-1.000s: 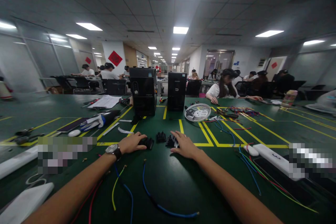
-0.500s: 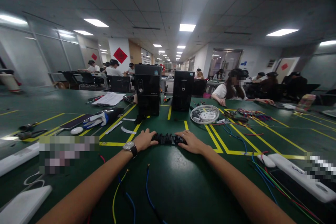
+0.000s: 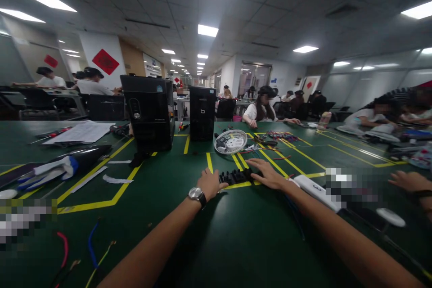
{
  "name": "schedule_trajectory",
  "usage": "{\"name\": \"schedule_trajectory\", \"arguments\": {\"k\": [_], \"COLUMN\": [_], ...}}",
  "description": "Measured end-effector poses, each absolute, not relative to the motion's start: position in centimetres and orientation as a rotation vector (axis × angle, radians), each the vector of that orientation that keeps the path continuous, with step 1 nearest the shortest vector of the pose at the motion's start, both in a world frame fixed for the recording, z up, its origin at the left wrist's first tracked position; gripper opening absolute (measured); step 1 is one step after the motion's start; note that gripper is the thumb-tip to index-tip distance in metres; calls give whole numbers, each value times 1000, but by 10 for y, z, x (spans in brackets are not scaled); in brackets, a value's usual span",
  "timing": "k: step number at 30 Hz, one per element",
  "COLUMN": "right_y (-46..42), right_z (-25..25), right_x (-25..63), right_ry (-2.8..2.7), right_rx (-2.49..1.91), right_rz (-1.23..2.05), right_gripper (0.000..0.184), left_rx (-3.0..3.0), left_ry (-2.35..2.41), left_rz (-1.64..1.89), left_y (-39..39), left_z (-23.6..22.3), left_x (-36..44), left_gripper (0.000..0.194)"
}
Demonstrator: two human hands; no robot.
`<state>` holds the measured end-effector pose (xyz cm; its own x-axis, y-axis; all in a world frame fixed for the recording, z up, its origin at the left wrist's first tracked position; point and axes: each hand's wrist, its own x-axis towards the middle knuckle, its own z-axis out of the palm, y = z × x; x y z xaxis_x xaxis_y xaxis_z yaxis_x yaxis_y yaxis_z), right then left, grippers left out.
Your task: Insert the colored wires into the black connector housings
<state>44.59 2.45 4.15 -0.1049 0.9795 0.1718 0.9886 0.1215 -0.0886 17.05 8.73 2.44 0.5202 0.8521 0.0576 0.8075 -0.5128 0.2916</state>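
Note:
A black ridged strip (image 3: 234,176), which looks like a terminal block, lies low over the green table between my two hands. My left hand (image 3: 209,183), with a watch (image 3: 196,194) on its wrist, has its thumb and fingers at the strip's left end. At the right end, my right hand (image 3: 269,173) holds it between thumb and fingers, the fingers fairly straight. My fingers cover both ends. Just beyond the strip is a white slotted basket (image 3: 240,144) with small parts inside.
Two black computer cases (image 3: 151,121) (image 3: 202,114) stand farther back. Colored wires (image 3: 91,245) lie at the near left, work gloves (image 3: 50,173) beyond them. At right are a white power strip (image 3: 317,192) and another person's hand (image 3: 408,182). A seated person (image 3: 261,108) works across the table (image 3: 243,238).
The view has turned right. Both my hands and the black strip have shifted rightward along the table, from in front of the cases to near the basket. Another person's hand has come into view at right.

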Motion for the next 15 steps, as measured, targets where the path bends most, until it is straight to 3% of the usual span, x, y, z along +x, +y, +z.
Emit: {"name": "schedule_trajectory", "arguments": {"k": [4,10,15], "right_y": [8,-12,-8], "right_z": [61,70,55], "right_x": [492,517,513], "right_ry": [-1696,-1449,-1388], "right_rx": [-2489,-2656,-2657], "right_rz": [-175,-199,-227], "right_gripper": [39,30,31], "left_rx": [2463,2467,2370], "left_ry": [1302,1133,1097], "left_rz": [291,363,524], "left_y": [81,79,36], "left_z": [29,26,33], "left_x": [166,129,110], "left_gripper": [71,54,53]}}
